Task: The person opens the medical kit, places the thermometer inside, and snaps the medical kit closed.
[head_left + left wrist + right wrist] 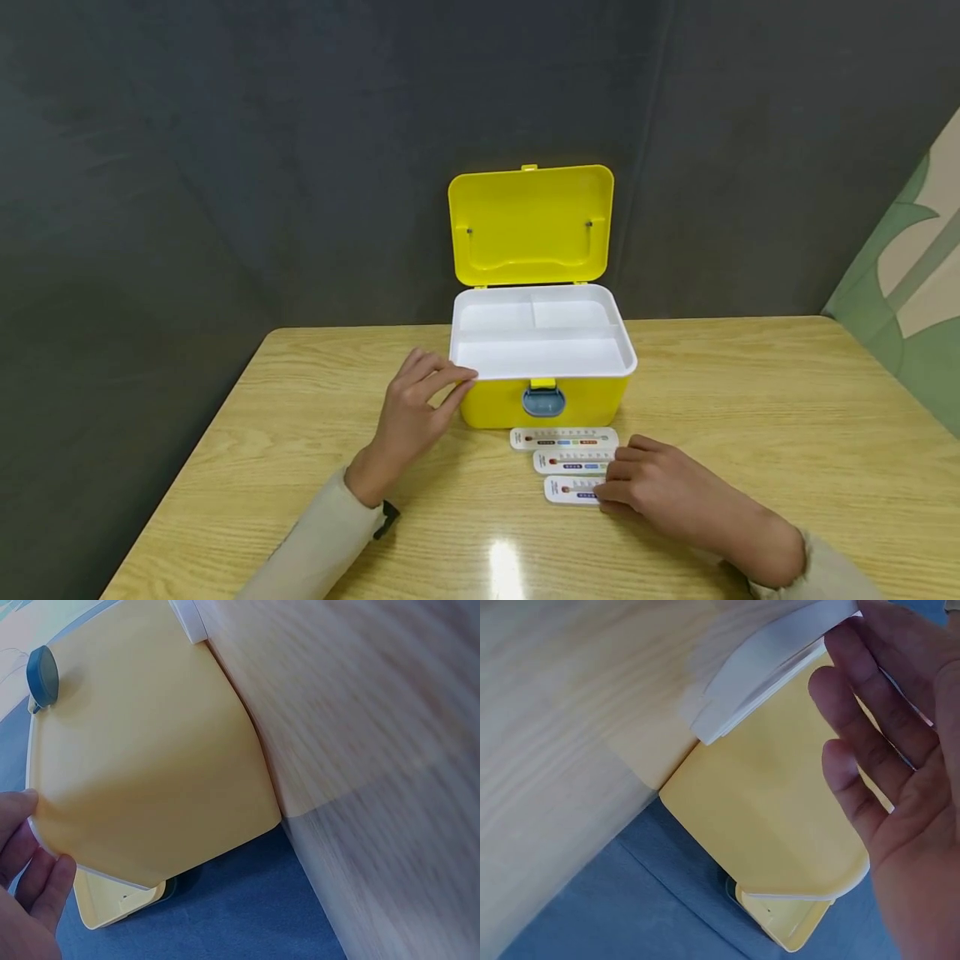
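A yellow storage box (585, 404) stands with its lid (532, 221) raised, a white divided tray (543, 358) inside it and a blue-grey latch (543, 402) in front. My left hand (412, 408) pinches the rim at the box's front left corner. Before the box, three white thermometer strips lie in a staggered row: the far strip (564, 438), the middle strip (573, 462) and the near thermometer (570, 489). With thumb and fingertips, my right hand (660, 492) holds the near thermometer's right end, covering it. The right wrist view shows its other fingers loosely bent.
The wooden table (300, 417) ends behind the box at a dark cloth backdrop (337, 167). A leaf-patterned panel (915, 292) borders the table on the right. A bright light reflection lies near the front.
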### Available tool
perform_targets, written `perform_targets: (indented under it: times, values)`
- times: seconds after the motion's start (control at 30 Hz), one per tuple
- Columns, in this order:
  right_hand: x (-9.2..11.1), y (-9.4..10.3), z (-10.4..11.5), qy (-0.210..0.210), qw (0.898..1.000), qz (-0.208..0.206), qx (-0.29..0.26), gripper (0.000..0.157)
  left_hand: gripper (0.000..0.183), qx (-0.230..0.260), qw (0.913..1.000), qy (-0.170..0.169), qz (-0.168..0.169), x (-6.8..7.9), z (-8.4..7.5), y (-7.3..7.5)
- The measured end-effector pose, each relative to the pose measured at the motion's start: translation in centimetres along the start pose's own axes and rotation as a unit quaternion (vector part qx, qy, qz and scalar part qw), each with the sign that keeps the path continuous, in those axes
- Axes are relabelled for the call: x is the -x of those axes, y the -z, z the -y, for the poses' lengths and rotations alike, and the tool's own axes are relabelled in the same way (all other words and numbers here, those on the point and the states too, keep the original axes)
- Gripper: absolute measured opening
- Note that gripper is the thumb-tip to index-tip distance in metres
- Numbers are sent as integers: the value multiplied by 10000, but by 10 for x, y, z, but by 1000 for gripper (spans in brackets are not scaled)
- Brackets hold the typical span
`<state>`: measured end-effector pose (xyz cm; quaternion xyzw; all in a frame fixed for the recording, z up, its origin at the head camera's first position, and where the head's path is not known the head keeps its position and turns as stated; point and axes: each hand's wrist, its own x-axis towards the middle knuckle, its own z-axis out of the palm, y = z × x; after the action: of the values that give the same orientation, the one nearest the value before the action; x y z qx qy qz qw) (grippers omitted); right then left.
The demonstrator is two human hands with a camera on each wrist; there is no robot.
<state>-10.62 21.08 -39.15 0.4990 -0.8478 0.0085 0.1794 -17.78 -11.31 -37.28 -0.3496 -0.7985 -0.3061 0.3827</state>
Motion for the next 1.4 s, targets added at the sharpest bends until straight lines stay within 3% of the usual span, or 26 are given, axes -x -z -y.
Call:
perform_targets:
  times: [0.23, 0.53, 0.9, 1.2, 1.4]
  values:
    - [3, 0, -4, -291, 9995, -81, 52, 26, 16, -30, 10000, -22, 17, 1, 1, 0]
    - [5, -1, -5, -609, 9974, 368, -79, 32, 15, -25, 10000, -74, 21, 1, 2, -1]
    - [3, 2, -2, -1052, 9874, 1136, -325, 36, 14, -29, 10000, -71, 4, 1, 1, -1]
    - [4, 2, -2, -1088, 9869, 1118, -411, 33, 15, -77, 9999, -38, 55, 1, 1, -1]
    - [5, 2, -2, -1119, 9912, 622, -349, 32, 15, -76, 9999, -51, 47, 1, 1, -1]
